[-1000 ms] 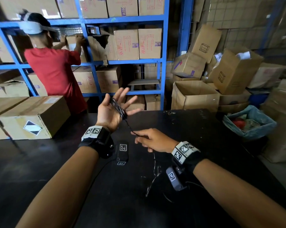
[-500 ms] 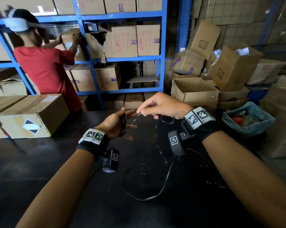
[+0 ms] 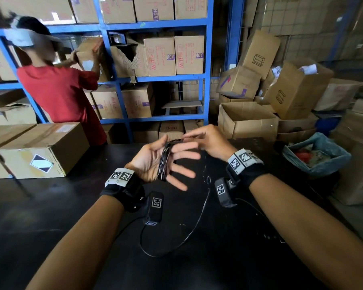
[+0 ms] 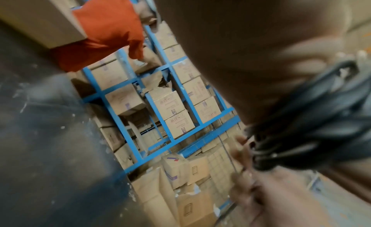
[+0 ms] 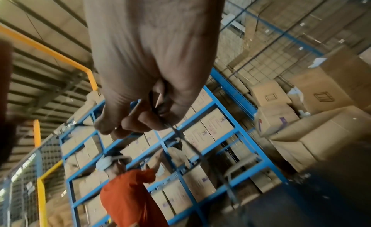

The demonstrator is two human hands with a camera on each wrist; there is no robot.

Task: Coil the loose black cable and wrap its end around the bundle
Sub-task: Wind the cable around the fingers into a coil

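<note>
A black cable is wound in several turns into a coil (image 3: 163,164) around the fingers of my left hand (image 3: 149,162), which is raised palm up with its fingers straight and spread. My right hand (image 3: 185,139) pinches the cable just above the left fingertips. From there the loose cable (image 3: 194,222) hangs down and loops over the black table (image 3: 51,227). The left wrist view has the coil (image 4: 313,119) close up against the left hand (image 4: 240,56). In the right wrist view my right hand (image 5: 158,116) pinches the thin cable (image 5: 192,144).
A taped cardboard box (image 3: 40,149) sits on the table's left side. A person in a red shirt (image 3: 59,97) handles boxes at the blue shelving (image 3: 155,24) beyond the table. Open cartons (image 3: 247,120) and a blue lined bin (image 3: 316,155) stand to the right.
My right hand has brought the cable up from the table and in over my left fingertips. My left fingers have spread open again. The loose loop on the table has shifted.
</note>
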